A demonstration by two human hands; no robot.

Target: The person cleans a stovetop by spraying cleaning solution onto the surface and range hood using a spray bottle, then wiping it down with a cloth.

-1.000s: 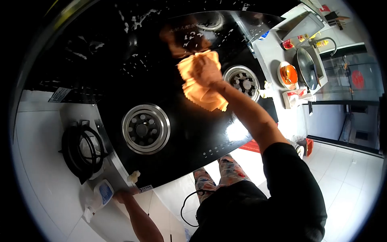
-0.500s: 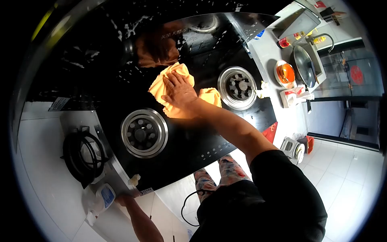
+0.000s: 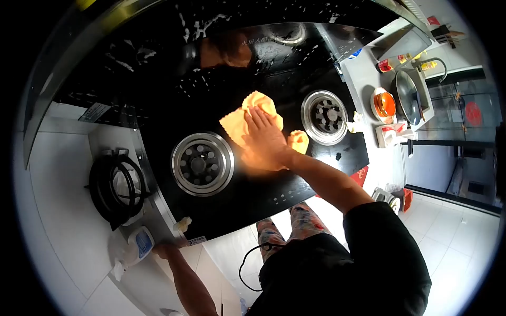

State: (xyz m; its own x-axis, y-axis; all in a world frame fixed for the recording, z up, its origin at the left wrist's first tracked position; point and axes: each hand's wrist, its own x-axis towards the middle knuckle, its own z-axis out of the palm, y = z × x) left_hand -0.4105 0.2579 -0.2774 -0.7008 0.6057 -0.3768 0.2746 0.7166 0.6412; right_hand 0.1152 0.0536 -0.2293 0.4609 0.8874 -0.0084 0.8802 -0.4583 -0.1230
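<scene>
My right hand (image 3: pixel 265 138) lies on an orange cloth (image 3: pixel 234 125) with its fingers stretched flat, pressing it onto the black glass gas hob (image 3: pixel 242 208). The cloth is bunched, and one fold (image 3: pixel 299 141) sticks out past my wrist. It lies between the left burner (image 3: pixel 203 164) and the right burner (image 3: pixel 324 117). My left hand (image 3: pixel 167 251) rests at the counter's front edge, close to a white spray bottle (image 3: pixel 139 245) with a blue label. Its fingers are mostly hidden, so whether it grips anything does not show.
Black pan supports (image 3: pixel 117 189) sit on the left counter. Crumpled whitish scraps (image 3: pixel 183 225) lie by the hob's left front corner and beside the right burner. To the right are an orange bowl (image 3: pixel 386 105), a tissue pack (image 3: pixel 392 134) and a wok lid (image 3: pixel 408 95) by the sink.
My right hand and the cloth have slid toward the hob's front and a little right. The whole view has shifted slightly. My left hand stays by the spray bottle.
</scene>
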